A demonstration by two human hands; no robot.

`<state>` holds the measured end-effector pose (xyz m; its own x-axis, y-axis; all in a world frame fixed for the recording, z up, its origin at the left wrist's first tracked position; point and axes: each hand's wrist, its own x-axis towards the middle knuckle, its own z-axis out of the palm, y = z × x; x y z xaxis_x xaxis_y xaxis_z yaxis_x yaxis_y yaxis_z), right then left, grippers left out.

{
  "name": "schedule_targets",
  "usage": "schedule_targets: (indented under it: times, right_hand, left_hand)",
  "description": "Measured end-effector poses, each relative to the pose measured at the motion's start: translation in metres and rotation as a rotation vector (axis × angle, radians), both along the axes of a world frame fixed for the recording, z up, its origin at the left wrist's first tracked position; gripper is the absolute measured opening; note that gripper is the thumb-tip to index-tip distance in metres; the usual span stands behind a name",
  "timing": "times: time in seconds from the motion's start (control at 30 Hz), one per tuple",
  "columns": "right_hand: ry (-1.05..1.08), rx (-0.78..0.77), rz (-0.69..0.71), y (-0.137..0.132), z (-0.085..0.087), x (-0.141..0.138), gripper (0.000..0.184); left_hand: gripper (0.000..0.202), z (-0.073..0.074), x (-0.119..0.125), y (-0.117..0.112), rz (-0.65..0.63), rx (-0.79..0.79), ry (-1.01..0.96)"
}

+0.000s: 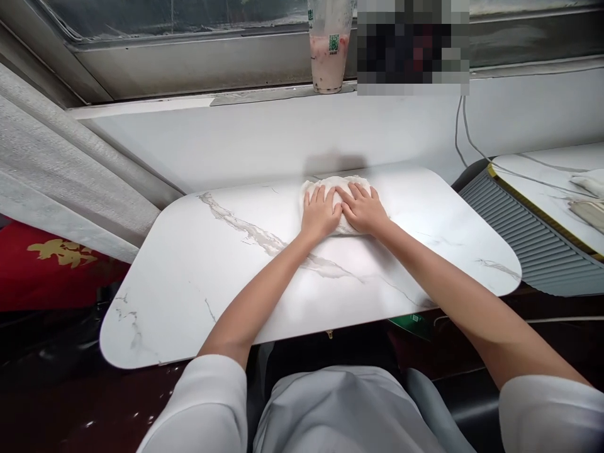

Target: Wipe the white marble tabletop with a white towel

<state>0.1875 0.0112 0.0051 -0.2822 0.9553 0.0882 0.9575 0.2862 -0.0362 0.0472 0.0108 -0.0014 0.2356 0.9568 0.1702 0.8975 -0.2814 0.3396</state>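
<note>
1. White cloth [348, 227], one, bunched: it is lying on the tabletop near its far edge, just short of the wall panel, and both of your hands are covering much of it.
2. Left hand [321, 215], bare: you are laying it palm down on the left part of the cloth, fingers slightly spread and pointing away from you.
3. Right hand [362, 209], bare: you are laying it palm down on the right part of the cloth, fingers spread, its thumb side meeting or nearly meeting the left thumb; you are hiding the exact contact from view.
4. Tabletop [184, 270], white with grey-brown veining, rounded corners: it is standing in front of you, a broad vein running diagonally beneath your left forearm.
5. Wall panel [226, 141], white: it is rising behind the tabletop and catching a shadow above your hands.
6. Plastic cup [329, 63], clear, holding a pale pink drink: it is standing on the ledge beyond the panel, beside a pixelated patch.
7. Curtain [70, 151], pale: it is hanging at your left, above a red fabric [61, 261] bearing a gold figure.
8. Second table [561, 201], white with a ribbed grey side: it is standing at your right, pale folded items resting on it.
9. Cables [465, 126], thin: they are trailing down the panel toward that table.
</note>
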Motion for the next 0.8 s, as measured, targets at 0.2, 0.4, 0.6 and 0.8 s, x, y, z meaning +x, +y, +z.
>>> schedule_targets:
  times: [0.2, 0.4, 0.6, 0.8]
  right_hand:
    - [-0.054, 0.068, -0.014, -0.065, -0.003, 0.024, 0.056]
    - [-0.082, 0.092, -0.046, -0.129, -0.004, 0.045, 0.055]
    - [-0.076, 0.149, 0.011, -0.174, -0.002, 0.061, 0.055]
    - [-0.086, 0.151, 0.016, -0.181, -0.003, 0.067, 0.055]
  left_hand:
    - [0.056, 0.001, 0.018, -0.058, -0.073, -0.007, 0.024]
    - [0.056, -0.002, 0.036, -0.116, -0.143, 0.059, 0.075]
    - [0.058, 0.001, 0.047, -0.159, -0.184, 0.08, 0.105]
    - [0.059, 0.004, 0.052, -0.166, -0.217, 0.056, 0.133]
